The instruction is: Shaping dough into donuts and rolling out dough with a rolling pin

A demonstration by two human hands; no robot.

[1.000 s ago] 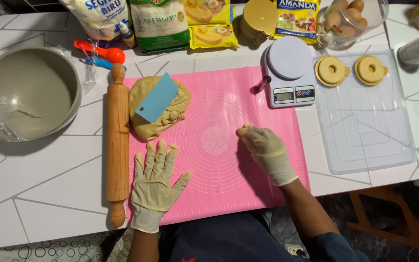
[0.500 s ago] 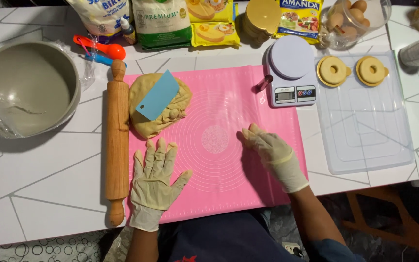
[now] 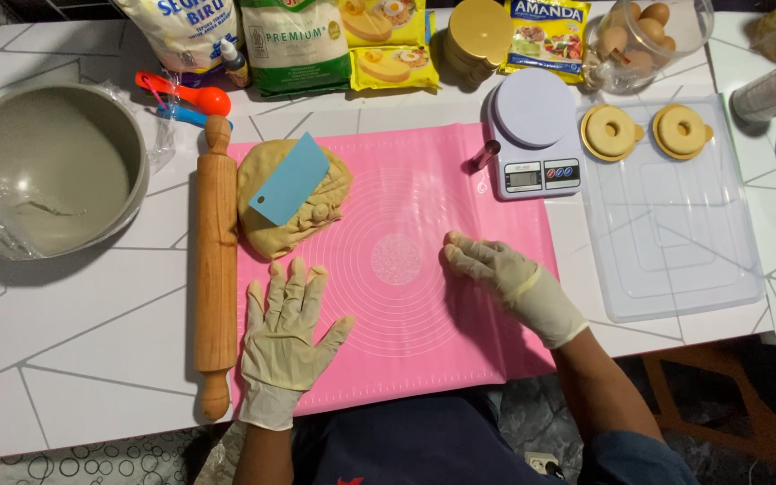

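Both my hands wear pale gloves and rest on a pink silicone mat (image 3: pixel 460 198). My left hand (image 3: pixel 286 334) lies flat, fingers spread, on the mat's near left part, just below a lump of tan dough (image 3: pixel 267 229). A light blue plastic scraper (image 3: pixel 288 180) lies on top of the dough. My right hand (image 3: pixel 505 278) lies on the mat right of its centre, fingers pointing left and loosely together, holding nothing. A wooden rolling pin (image 3: pixel 216 260) lies lengthwise along the mat's left edge, beside my left hand.
A grey bowl (image 3: pixel 51 166) with plastic wrap sits far left. A kitchen scale (image 3: pixel 533 135) stands at the mat's back right, beside a clear tray (image 3: pixel 675 242) holding two ring-shaped dough pieces (image 3: pixel 611 132). Bags, packets, an egg jar (image 3: pixel 639 31) and coloured spoons (image 3: pixel 181 97) line the back.
My right hand has slid down and slightly right on the mat and flattened. My left hand stays put.
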